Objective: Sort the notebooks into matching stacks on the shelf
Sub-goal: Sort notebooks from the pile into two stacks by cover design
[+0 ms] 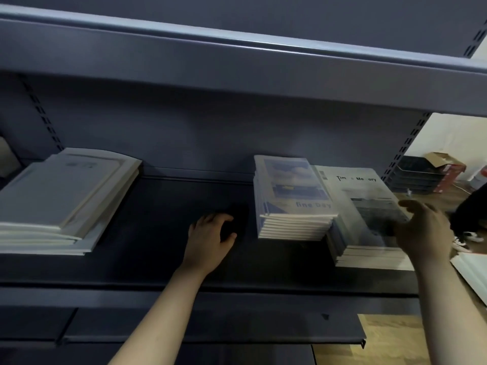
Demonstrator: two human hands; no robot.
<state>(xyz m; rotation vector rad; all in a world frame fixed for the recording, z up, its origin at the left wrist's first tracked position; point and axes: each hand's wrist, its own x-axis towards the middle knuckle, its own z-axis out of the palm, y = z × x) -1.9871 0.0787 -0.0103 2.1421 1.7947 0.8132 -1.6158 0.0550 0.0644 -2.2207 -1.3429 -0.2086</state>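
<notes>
The "Time Memory" notebook stack point(363, 206) lies directly under and ahead of the right grip point(421, 230), which is spread and holds nothing; motion blur hides whether it touches the top cover. Just to that grip's left, touching the first stack, stands the taller "fine Day" stack point(292, 196). These look like thin softcover books: light singly, floppy, with smooth covers likely to slide, so I would pinch a copy at its front edge with the thumb on top, or square a whole pile by its sides. The left grip point(210, 238) rests loosely curled on the dark shelf point(158, 259), holding nothing, and well to its left sits a pale notebook stack point(68, 196) with its upper books skewed.
</notes>
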